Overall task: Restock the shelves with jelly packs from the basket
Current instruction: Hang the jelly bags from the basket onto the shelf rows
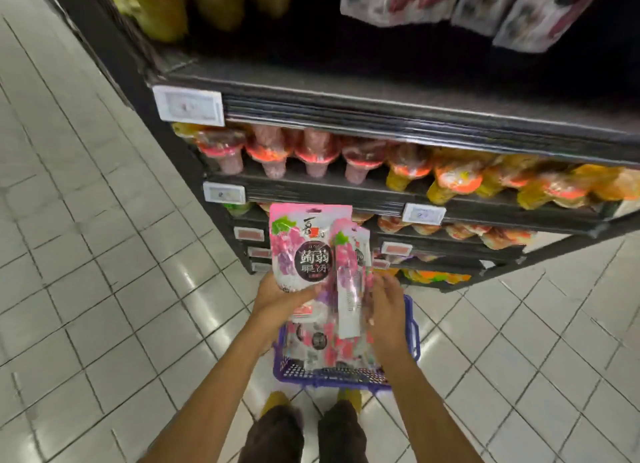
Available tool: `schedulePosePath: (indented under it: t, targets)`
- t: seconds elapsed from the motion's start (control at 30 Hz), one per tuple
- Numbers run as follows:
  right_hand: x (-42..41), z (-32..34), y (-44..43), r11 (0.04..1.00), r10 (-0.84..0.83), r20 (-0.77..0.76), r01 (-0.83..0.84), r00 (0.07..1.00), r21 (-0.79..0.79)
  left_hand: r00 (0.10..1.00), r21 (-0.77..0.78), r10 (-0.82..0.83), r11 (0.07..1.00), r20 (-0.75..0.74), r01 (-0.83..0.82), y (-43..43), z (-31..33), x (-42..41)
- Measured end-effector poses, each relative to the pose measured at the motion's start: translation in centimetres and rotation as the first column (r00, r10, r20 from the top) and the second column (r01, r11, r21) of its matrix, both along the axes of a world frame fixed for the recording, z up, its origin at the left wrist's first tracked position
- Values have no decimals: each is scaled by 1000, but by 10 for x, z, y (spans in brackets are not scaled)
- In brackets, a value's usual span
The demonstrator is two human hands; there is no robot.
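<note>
My left hand (277, 298) grips the lower part of a pink grape jelly pack (301, 248), held upright above the basket. Beside it my right hand (384, 307) holds a second pink pack (349, 282), seen edge-on and partly overlapping the first. Below both hands stands a blue plastic basket (414, 331) on the floor, with several more pink jelly packs (325, 345) lying inside. The black shelves (346, 189) rise just beyond the basket.
Rows of red and orange jelly cup bags (450, 175) fill the middle shelves. White price tags (188, 106) line the shelf edges. Pale packs (478, 5) hang at the top right. Grey floor tiles (86, 255) spread left and right; my feet stand behind the basket.
</note>
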State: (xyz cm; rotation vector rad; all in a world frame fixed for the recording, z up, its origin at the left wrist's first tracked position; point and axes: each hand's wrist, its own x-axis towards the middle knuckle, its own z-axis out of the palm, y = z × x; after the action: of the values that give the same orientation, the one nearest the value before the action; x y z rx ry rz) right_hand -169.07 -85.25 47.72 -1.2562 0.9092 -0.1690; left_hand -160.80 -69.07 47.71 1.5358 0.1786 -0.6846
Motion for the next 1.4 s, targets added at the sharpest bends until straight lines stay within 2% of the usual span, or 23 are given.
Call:
schedulePosePath:
  t: [0.1,0.13,0.2,0.27,0.33,0.43,0.53,0.67,0.73,0.87,0.93,1.17,1.27,1.4]
  targets:
    - [6,58,7,987,159,28,-160,987,21,995,-56,-42,997,89,47,2,54,10]
    - [6,74,8,982,166,47,-170,985,80,992,-68,-55,996,112,63,3,70,13]
    - [7,97,3,948,114,154,-154,981,279,982,-75,-73,993,174,87,8,99,26]
    - [6,120,-3,884,-31,261,-95,965,457,971,-93,-71,991,227,94,17,125,38]
    - [9,143,-10,887,-93,303,-59,948,459,963,-121,-75,987,259,110,24,152,48]
    - [19,173,-19,903,-123,365,-48,923,426,916,-99,-97,984,389,146,27,191,59]
    - [27,203,-33,888,-189,467,-52,864,457,882,-129,-75,980,466,152,26,221,70]
    - [40,243,-55,892,-145,564,-139,813,430,830,-141,-69,974,553,175,18,262,83]
    - [45,265,-64,909,-62,609,-208,791,362,801,-141,-65,973,595,184,11,283,88]
    - [54,310,-77,946,221,664,-324,714,33,763,-185,3,971,646,153,0,323,98]
    - [57,332,-85,960,249,671,-269,699,-75,749,-220,47,966,660,133,-1,340,103]
    - [72,411,-99,946,321,740,-164,590,-280,702,-302,130,945,700,126,-6,402,117]
    - [84,448,-94,918,349,722,-61,597,-393,663,-313,164,943,731,112,-6,434,125]
    - [103,489,-89,825,390,663,77,639,-560,612,-301,151,942,776,149,4,473,138]
